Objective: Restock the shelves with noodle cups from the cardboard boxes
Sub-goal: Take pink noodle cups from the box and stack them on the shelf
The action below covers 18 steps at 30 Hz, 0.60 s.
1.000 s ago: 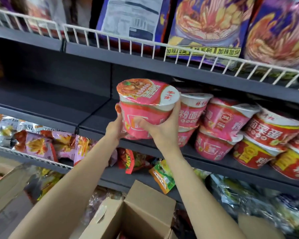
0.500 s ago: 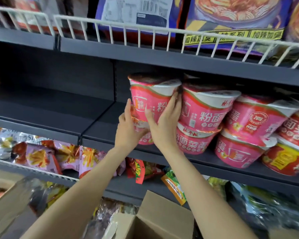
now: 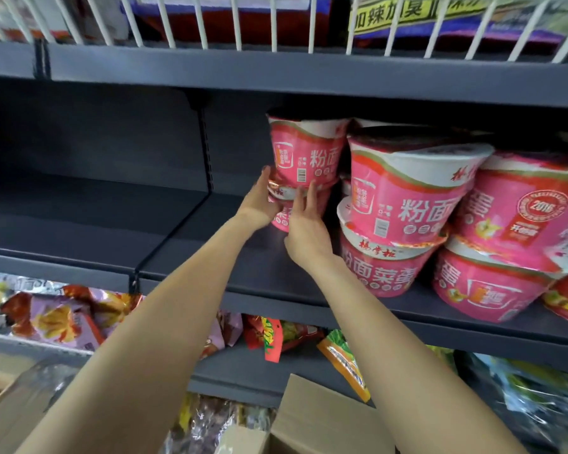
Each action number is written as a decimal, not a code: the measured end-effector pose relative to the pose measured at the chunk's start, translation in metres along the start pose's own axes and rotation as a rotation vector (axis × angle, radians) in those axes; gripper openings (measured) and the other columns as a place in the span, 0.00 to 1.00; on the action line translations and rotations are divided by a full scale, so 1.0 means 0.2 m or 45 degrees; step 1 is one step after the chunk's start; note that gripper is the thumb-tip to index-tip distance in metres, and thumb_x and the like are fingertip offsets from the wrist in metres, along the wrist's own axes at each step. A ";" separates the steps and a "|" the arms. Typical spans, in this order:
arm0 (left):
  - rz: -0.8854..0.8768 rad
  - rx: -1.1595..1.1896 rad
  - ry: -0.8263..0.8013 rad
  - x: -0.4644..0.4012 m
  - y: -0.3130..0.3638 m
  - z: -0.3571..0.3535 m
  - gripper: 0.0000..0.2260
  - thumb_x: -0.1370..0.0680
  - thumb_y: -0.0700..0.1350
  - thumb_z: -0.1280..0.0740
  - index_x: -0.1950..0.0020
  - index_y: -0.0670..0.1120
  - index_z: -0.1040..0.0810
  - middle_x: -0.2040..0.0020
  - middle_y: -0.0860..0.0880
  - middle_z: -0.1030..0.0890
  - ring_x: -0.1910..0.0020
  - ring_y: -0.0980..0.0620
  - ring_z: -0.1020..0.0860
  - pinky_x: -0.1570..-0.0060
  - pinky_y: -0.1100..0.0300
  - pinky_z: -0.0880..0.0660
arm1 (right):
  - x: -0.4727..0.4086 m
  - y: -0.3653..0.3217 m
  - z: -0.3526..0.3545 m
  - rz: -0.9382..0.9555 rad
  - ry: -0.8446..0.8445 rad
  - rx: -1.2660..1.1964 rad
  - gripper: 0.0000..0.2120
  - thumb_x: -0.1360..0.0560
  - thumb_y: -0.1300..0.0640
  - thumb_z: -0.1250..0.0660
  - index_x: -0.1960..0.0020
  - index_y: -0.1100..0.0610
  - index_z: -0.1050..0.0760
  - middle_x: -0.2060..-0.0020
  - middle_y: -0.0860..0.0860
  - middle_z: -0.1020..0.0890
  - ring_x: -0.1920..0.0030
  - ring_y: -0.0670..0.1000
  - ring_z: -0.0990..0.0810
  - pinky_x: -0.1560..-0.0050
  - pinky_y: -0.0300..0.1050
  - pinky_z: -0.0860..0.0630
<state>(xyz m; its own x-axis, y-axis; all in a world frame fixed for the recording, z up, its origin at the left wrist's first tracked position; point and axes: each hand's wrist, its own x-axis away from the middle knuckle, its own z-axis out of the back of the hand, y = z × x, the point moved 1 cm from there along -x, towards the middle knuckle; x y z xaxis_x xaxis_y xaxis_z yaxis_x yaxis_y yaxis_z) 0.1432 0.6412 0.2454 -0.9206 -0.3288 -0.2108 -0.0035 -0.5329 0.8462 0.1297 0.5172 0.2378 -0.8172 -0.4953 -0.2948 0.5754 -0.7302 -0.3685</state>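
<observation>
Two pink noodle cups stand stacked far back on the dark grey shelf, the upper cup on top of the lower cup. My left hand lies against the lower cup's left side, thumb up near the upper cup's base; its fingers are hidden behind the cup. My right hand presses straight fingers on the lower cup's front. Just right of them stand more stacked pink cups.
An open cardboard box sits below my arms, with another box flap at the lower left. Snack bags fill the shelf underneath. A white wire rail fronts the shelf above. The left bay holds nothing.
Both hands brought the cups in from the front, set them on the shelf and slid them deeper toward the back. The camera moved closer.
</observation>
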 end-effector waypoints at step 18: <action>0.269 -0.375 0.299 1.97 -0.70 -0.11 0.14 0.28 0.58 0.39 0.47 0.55 0.22 0.57 0.61 0.21 0.57 0.63 0.24 0.59 0.68 0.32 | 1.50 0.17 -0.56 0.237 -0.059 -0.337 0.10 0.25 0.54 0.38 0.47 0.52 0.21 0.61 0.43 0.17 0.60 0.46 0.19 0.65 0.42 0.25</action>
<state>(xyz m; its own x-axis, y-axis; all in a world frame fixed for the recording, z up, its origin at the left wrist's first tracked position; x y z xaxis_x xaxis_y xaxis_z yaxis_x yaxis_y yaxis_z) -0.2103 0.5690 0.0327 -0.7752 -0.6049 -0.1822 0.3185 -0.6233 0.7142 -0.0909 0.3969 0.0373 -0.6943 -0.6341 -0.3403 0.6986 -0.4805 -0.5301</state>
